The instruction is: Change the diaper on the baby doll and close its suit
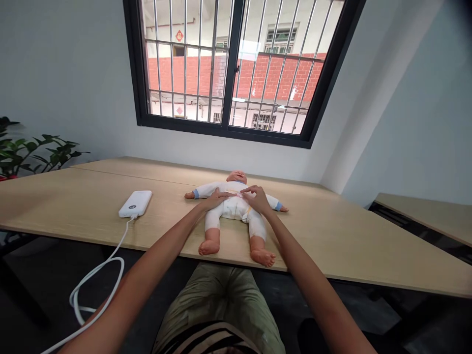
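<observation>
A baby doll (258, 227) lies on its back on the table, its head toward the window and its feet near the front edge. It wears a white long-sleeved outfit with blue cuffs and a white diaper (235, 208). My left hand (216, 199) rests on the left side of the diaper's waist, fingers stretched flat across the doll's belly. At the other side of the waist, my right hand (256, 198) has its thumb and bent forefinger close together on the diaper's upper edge. Small coloured marks show between my hands; their detail is too small to make out.
A white power bank (135, 203) lies on the wooden table (332, 236) to the left, its white cable (121, 263) hanging over the front edge. A leafy plant (37, 152) stands at far left. Behind the table is a barred window (224, 129). Another table (424, 211) stands right.
</observation>
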`<state>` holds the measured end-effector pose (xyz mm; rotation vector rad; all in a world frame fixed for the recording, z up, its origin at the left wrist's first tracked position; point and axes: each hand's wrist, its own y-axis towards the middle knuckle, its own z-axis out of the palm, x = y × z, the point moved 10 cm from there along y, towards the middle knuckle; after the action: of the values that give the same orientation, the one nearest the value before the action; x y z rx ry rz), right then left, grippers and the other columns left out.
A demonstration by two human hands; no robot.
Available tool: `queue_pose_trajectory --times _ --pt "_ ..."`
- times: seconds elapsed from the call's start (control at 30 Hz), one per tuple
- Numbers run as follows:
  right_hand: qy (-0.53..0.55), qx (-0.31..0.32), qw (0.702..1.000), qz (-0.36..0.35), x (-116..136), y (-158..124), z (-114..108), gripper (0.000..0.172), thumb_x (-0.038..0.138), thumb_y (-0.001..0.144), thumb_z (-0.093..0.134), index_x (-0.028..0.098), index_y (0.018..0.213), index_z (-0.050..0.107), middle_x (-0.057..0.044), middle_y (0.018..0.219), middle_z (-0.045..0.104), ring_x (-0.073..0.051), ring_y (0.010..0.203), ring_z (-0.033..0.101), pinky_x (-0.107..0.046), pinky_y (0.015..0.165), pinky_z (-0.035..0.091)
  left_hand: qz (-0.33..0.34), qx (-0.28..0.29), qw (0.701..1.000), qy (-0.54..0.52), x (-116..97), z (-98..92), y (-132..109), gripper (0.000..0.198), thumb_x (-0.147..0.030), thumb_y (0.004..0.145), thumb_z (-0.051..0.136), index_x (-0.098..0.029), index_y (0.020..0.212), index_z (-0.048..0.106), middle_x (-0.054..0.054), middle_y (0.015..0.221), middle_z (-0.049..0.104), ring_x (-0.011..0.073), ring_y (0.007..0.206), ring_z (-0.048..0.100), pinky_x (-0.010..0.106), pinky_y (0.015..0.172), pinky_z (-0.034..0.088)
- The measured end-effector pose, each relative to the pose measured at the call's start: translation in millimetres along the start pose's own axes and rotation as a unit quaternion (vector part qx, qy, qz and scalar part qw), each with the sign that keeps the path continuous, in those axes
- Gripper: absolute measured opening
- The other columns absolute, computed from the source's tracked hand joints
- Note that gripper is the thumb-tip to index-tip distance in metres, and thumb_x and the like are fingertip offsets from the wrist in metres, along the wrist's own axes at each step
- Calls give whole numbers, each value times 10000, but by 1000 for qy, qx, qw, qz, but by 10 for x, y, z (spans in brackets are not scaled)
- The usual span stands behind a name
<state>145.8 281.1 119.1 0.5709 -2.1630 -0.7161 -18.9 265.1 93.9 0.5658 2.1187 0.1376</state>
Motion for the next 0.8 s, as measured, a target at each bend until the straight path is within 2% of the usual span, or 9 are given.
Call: queue_pose_trajectory --times 0.07,0.13,0.23,0.33,0.43,0.63,0.8 --pt "-47 26 999 1 3 -15 90 192 227 755 607 257 840 778 -65 917 688 -240 960 547 -393 913 410 18 16 1000 -19 -9 29 5 326 -241 894 479 -222 1079 747 30 1206 688 232 1350 414 344 1159 287" --pt "-55 39 998 6 -25 -25 136 207 212 766 594 255 846 780 -63 917 692 -232 944 555 -384 905 415 25 21 999 -38 19 41 19 345 -266 899 460 -199 1082 745 45 1262 652 232 1321 450 326 1136 314" --pt "-16 36 999 9 -49 -31 142 208 217 772 587 231 871 769 -56 935 702 -211 902 573 -348 851 439 26 19 998 -47 84 36 42 356 -294 898 453 -195 1081 743 67 1274 634 226 1260 509 308 1113 331" --pt "28 16 999 16 -56 -36 107 200 212 766 589 201 887 747 -51 932 713 -191 840 588 -326 807 453 51 20 997 -51 86 32 52 362 -291 896 471 -217 1165 701 52 1306 621 236 1323 437 345 1151 266" --pt "41 12 999 20 -60 -41 108 197 176 762 571 192 860 741 -50 925 719 -180 815 595 -317 798 451 57 8 996 -63 103 8 55 421 -289 884 511 -213 1282 623 47 1375 572 256 1340 409 365 1142 277" --pt "15 20 999 29 -98 -34 146 264 112 749 520 202 792 764 -48 890 710 -178 821 585 -290 746 434 69 21 997 -38 91 47 63 344 -299 913 451 -175 1111 703 43 1239 669 244 1295 429 350 1165 220" --pt "14 28 999 33 -120 -22 176 276 131 772 496 189 710 759 -59 824 688 -177 807 581 -281 719 419 68 39 997 -7 132 85 96 379 -320 913 417 -193 1145 687 23 1250 662 239 1292 438 343 1190 177"
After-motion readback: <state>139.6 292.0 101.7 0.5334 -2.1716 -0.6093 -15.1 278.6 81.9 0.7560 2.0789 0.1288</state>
